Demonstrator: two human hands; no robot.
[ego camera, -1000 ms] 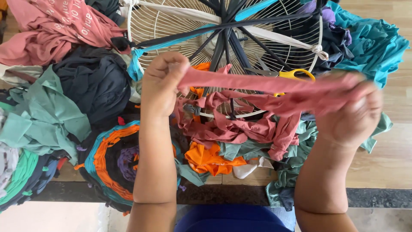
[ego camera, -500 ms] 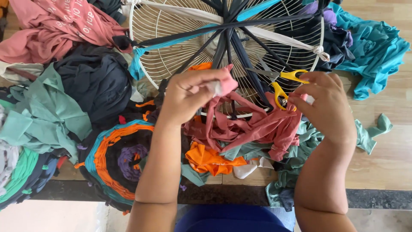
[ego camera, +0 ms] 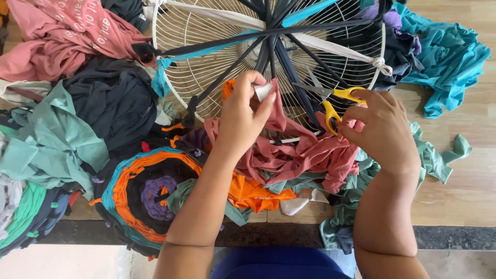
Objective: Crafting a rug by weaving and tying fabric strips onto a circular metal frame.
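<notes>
At the far left edge of the wooden table (ego camera: 475,170) lies a heap of cloth: a pink shirt (ego camera: 62,39) toward the back corner, dark fabric (ego camera: 111,101) beside it, and pale green cloth (ego camera: 49,139) nearer the front. Just right of that, at the front edge, sits a round woven mat (ego camera: 139,194) in rings of teal, orange, black and purple. The left hand (ego camera: 243,116) is raised over the middle of the table, fingers pinched together on the end of a dusty-pink fabric strip (ego camera: 289,150), which trails down into a crumpled pile with orange scraps (ego camera: 253,194) beneath it. Behind the hand rests a white wire fan guard (ego camera: 206,77), strung across with dark, teal and cream strips like spokes. To the right, the right hand (ego camera: 385,132) grips yellow-handled scissors (ego camera: 330,101), fingers curled through and around the loops; the blades stand slightly apart, pointing left over the guard, near the pink strip but not touching it. Grey-green rags (ego camera: 434,160) lie under that wrist, and teal cloth (ego camera: 449,57) fills the back right corner.
</notes>
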